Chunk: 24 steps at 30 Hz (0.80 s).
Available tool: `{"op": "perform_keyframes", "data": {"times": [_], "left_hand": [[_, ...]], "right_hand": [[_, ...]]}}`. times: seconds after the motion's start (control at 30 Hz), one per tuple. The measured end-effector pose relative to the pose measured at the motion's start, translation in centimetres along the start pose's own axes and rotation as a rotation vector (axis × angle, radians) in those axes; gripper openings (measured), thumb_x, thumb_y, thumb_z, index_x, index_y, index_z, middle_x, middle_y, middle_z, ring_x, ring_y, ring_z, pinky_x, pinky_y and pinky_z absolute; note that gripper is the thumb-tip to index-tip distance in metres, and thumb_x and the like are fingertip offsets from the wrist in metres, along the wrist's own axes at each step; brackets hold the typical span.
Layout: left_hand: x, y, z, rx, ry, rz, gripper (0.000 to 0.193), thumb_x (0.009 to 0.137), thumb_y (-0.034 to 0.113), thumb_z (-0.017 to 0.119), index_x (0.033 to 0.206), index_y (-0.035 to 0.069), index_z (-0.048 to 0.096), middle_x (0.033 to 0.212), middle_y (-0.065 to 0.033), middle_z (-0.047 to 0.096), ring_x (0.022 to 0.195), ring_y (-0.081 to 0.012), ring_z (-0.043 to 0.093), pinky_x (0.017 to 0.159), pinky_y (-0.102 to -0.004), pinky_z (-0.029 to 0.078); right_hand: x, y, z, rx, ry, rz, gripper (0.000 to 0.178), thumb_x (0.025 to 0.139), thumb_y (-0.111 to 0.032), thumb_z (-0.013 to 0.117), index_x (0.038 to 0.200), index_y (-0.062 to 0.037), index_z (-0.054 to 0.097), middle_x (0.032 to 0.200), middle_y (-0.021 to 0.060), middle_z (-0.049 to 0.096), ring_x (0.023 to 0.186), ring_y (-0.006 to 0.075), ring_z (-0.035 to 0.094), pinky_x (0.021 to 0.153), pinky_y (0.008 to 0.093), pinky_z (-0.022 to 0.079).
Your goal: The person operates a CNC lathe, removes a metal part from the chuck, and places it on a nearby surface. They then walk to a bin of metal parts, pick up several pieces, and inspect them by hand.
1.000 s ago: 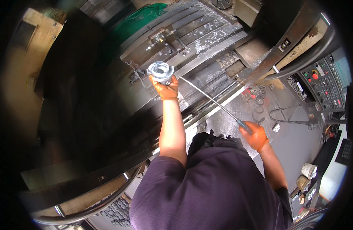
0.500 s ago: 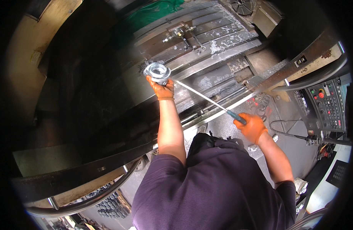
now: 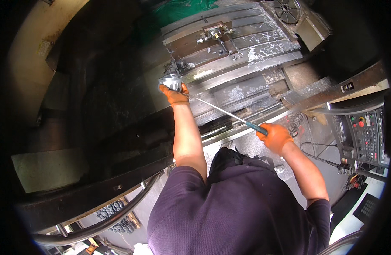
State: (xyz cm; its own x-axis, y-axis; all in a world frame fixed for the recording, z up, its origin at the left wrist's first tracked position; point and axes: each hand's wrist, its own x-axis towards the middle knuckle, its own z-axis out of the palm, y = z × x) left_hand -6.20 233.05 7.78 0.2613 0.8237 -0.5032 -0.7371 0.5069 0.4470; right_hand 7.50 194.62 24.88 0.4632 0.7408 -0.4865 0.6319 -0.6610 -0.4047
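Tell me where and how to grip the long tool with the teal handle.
Best by its teal handle, coming from the lower right of the picture, where the right hand holds it. The handle looks thicker than the slim shaft, which slants up and left toward the metal part in the left hand, so that end seems more crowded.

Machine shop: slotted metal table strewn with pale chips, a bolt-studded fixture standing on it. To the right, a control panel crowded with buttons, a larger red one among them. Lower left, many dark, similar-looking parts massed beyond a metal rail.
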Motion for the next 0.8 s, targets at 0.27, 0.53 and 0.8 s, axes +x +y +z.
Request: {"op": "perform_keyframes", "data": {"times": [0.27,0.53,0.8], "left_hand": [[-0.3,0.8,-1.1,0.117,0.012,-0.035,0.061,0.089,0.076,0.046,0.126,0.03,0.056,0.115,0.0071,0.062,0.091,-0.0175,0.059,0.059,-0.0286,0.051],[0.0,2.4,-3.8,0.248,-0.019,0.013,0.055,0.089,0.075,0.048,0.125,0.034,0.056,0.118,0.011,0.06,0.1,-0.0155,0.058,0.064,-0.0287,0.052],[-1.4,3.6,-6.0,0.706,-0.068,0.392,0.057,0.089,0.041,0.075,0.123,0.001,0.054,0.104,-0.0049,0.065,0.089,-0.0145,0.061,0.075,-0.0302,0.051]], "right_hand": [[4.2,-2.4,0.1,-0.134,-0.024,-0.011,0.028,0.092,-0.038,0.063,0.106,-0.015,0.07,0.094,0.0169,0.072,0.09,0.0399,0.066,0.08,0.0485,0.052],[5.0,-3.1,-1.3,-0.021,-0.022,0.019,0.031,0.089,-0.04,0.069,0.108,-0.0162,0.072,0.092,0.0174,0.071,0.088,0.0394,0.067,0.079,0.0465,0.053],[4.6,-2.2,-1.6,-0.071,-0.04,-0.07,0.029,0.094,-0.041,0.059,0.104,-0.0146,0.067,0.09,0.0164,0.07,0.087,0.039,0.066,0.077,0.0478,0.052]]}}
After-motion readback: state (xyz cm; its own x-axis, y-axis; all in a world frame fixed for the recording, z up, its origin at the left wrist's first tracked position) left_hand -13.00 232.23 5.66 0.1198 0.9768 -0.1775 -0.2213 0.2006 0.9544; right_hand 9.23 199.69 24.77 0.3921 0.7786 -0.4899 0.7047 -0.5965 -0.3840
